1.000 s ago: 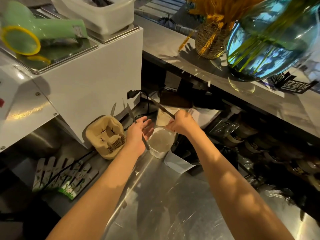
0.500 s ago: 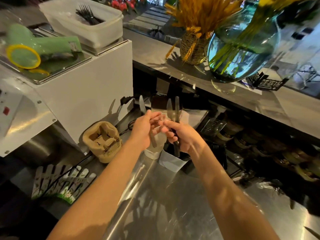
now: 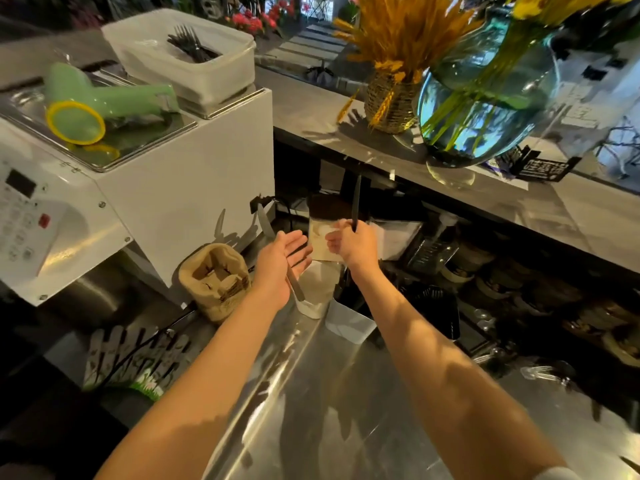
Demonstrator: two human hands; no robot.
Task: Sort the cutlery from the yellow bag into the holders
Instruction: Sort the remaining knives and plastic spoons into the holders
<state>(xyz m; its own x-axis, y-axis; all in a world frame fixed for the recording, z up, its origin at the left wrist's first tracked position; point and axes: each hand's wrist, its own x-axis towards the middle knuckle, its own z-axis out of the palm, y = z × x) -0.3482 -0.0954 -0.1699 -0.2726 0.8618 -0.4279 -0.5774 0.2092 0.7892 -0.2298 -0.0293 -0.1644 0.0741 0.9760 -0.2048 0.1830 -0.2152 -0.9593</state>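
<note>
two hands (image 3: 282, 258) — two knives (image 3: 355, 202), one cup (image 3: 317, 292)

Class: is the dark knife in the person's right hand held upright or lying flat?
Upright: the right hand grips the knife low, its length pointing straight up.

A silver knife (image 3: 277, 258) lies across the open left hand (image 3: 280, 261), its tip pointing far and left and its handle sticking out near the wrist. A dark knife (image 3: 355, 202) stands straight up in the right hand (image 3: 353, 245), which grips its lower end. Just below the hands stands a pale cup holder (image 3: 317, 292) on the shiny counter.
</note>
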